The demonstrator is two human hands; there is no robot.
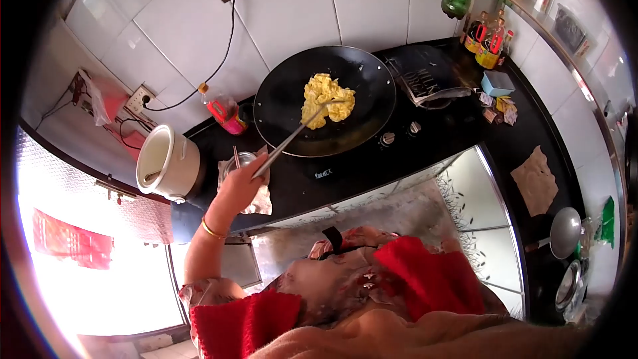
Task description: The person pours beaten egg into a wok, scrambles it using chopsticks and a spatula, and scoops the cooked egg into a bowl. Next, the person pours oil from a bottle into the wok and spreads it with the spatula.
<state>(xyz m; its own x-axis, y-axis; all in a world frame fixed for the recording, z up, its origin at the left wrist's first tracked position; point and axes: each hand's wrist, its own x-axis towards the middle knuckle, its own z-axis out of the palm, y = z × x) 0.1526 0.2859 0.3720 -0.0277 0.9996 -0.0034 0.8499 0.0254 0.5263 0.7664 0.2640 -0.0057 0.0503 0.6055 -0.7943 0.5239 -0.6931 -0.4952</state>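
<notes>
**Left grip (240, 189) holding a long metal utensil (286, 143) to the egg (325, 101) in a wok (369, 110)**

The left grip is closing firmly around the utensil's handle, near the front edge of the bench (299, 189). The far end is touching the yellow cooked egg, which is lying in one loose heap inside the wok. The wok is sitting toward the bench's back edge. The right grip is not showing, so I cannot tell how it is standing.

A metal bowl (248, 157) is resting just beside the left grip, partly hidden. A white pot (183, 163) is standing at the bench's left end, and a red-labelled bottle (227, 114) is leaning near the back edge. Dark sauce bottles (488, 46) are crowding the back right corner.
</notes>
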